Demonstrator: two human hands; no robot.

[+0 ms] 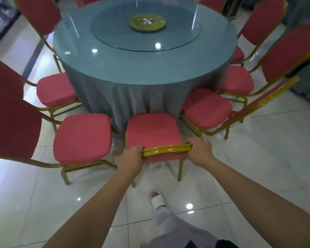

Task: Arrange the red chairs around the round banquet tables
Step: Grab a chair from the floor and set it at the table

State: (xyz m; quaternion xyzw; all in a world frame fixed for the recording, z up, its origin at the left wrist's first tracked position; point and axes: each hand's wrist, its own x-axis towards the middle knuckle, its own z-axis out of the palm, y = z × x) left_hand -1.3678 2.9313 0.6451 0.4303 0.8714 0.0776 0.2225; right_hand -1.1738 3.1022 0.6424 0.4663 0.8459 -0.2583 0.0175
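step: tucking chair [152, 129] under desk [132, 68] | left hand [131, 157] + right hand [199, 149] both gripping its back | next: prob push straight in

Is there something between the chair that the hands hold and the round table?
Nothing visible. The left hand and right hand grip the chair by its gold top rail; its seat front reaches the tablecloth. Neighbouring chairs stand at either side, not in its path.

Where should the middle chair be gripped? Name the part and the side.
Grip the gold top rail of its backrest from behind, the side away from the table. The rail lies level and bare, and the left hand and right hand hold its two ends.
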